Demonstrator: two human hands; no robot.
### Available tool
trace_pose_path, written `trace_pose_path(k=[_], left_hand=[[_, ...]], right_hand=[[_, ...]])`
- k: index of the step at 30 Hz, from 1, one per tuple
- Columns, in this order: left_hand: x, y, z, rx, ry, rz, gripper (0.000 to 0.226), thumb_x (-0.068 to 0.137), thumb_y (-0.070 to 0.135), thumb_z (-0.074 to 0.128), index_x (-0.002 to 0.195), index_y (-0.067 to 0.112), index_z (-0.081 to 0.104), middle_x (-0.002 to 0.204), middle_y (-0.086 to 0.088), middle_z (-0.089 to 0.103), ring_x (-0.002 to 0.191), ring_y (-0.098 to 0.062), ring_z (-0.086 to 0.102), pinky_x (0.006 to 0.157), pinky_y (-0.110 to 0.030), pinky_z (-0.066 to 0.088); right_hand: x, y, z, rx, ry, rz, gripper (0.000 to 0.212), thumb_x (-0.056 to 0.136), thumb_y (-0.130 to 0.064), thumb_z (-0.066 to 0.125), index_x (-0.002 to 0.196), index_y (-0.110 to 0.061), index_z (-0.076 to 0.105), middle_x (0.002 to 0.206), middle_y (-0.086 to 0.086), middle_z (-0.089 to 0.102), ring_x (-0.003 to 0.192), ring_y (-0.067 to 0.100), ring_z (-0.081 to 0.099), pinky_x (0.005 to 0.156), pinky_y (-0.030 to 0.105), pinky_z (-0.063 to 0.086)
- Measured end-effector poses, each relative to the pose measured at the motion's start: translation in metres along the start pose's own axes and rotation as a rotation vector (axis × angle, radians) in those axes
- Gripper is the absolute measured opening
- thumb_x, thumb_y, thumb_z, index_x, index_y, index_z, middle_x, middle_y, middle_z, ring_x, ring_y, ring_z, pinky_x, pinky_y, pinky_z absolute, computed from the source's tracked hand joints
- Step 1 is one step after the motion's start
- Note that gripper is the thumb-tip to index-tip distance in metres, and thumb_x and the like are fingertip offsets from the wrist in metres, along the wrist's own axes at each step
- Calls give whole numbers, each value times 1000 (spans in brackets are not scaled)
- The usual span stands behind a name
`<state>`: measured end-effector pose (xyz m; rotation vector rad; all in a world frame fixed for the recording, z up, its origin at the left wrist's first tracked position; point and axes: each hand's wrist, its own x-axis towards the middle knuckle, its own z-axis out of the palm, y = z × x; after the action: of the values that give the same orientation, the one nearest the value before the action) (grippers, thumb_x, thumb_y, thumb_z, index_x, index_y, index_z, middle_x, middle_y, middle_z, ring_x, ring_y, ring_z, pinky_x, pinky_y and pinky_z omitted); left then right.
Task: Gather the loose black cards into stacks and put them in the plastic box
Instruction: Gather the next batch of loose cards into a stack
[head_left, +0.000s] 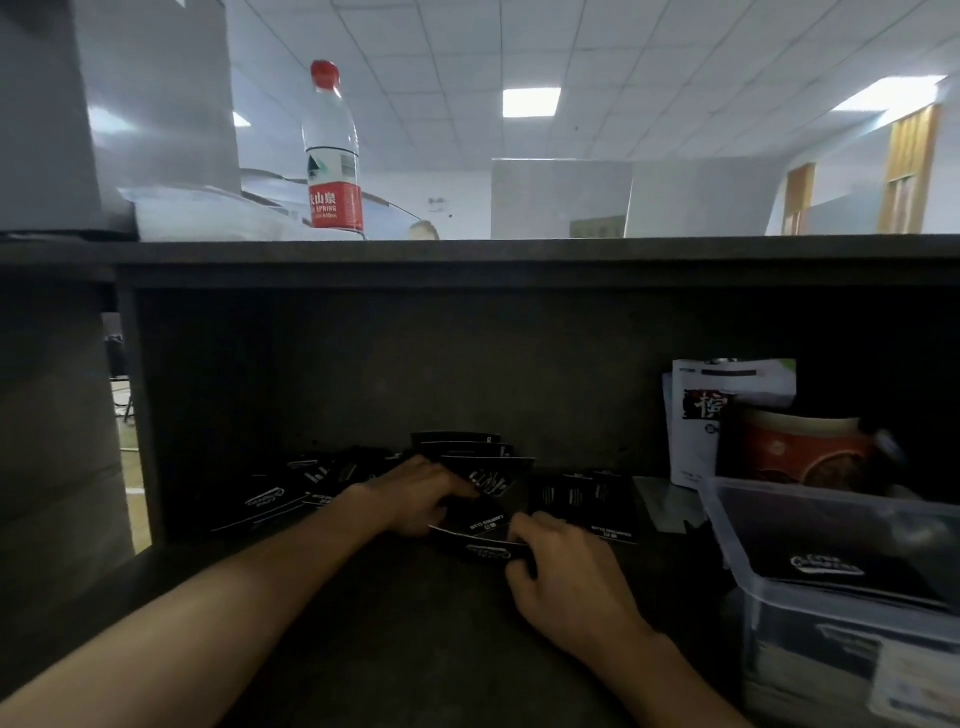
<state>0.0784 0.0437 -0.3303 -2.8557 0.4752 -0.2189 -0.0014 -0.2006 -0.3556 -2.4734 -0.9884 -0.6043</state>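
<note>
A small bunch of black cards with white print (480, 519) is held between the left hand (422, 493) and the right hand (558, 564), fingers curled on its edges. More loose black cards (291, 493) are spread on the dark worktop (389, 623) to the left. A clear plastic box (852, 597) with black cards inside is seen at the right.

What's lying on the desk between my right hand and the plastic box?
In the head view, loose black cards lie flat between the right hand and the plastic box, with a pale sheet beyond them beside the box.
</note>
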Motion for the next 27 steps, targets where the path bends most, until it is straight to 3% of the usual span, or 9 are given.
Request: trace_pose_path(k=[5,11,15,18,21,24,27], left_hand=[[-1,-2,1,89,6,33,50,96,27,52,144,34,42,146,4,48,133,-20,42,113,-36,31],[1,-1,-14,192,-104,71,66,90,19,55,150,29,32,154,-1,37,139,-27,36,115,-40,30],[-3,6,-17,134,11,117,44,97,19,47,141,27,49,140,0,55,127,-24,49,109,-35,36],[-17,11,-18,126,198,141,35,99,21,42,132,25,56,123,-2,65,113,-22,57,103,-36,40],[-38,19,-26,-70,327,155,34,99,19,45,127,28,61,121,5,66,109,-13,61,98,-34,45],[-60,32,-32,-506,218,121,31,101,18,48,123,31,65,123,14,65,114,0,58,101,-25,46],[-79,44,-33,-924,197,31,29,101,17,48,115,31,70,115,15,68,107,5,60,98,-21,46]], right_hand=[[-2,-4,-3,-32,-6,64,2,95,-28,49,96,-29,50,96,-9,53,87,9,54,79,28,49],[-1,-6,-4,-39,-21,113,11,94,-26,51,92,-31,42,95,-10,49,86,8,48,77,24,44],[1,-5,-2,-32,-22,147,6,92,-24,52,96,-29,50,96,-9,53,87,9,52,76,24,44],[2,-4,-2,-32,-8,170,8,92,-23,52,95,-29,48,97,-8,55,88,9,54,76,25,47],[2,-1,1,-28,25,191,17,90,-21,54,99,-28,40,102,-6,52,84,10,55,73,30,51],[1,1,4,-33,91,197,38,88,-21,59,113,-29,32,113,-6,39,77,11,55,66,33,54],[2,2,6,-69,103,201,57,90,-24,59,136,-29,24,131,-3,30,85,11,57,70,28,55]])
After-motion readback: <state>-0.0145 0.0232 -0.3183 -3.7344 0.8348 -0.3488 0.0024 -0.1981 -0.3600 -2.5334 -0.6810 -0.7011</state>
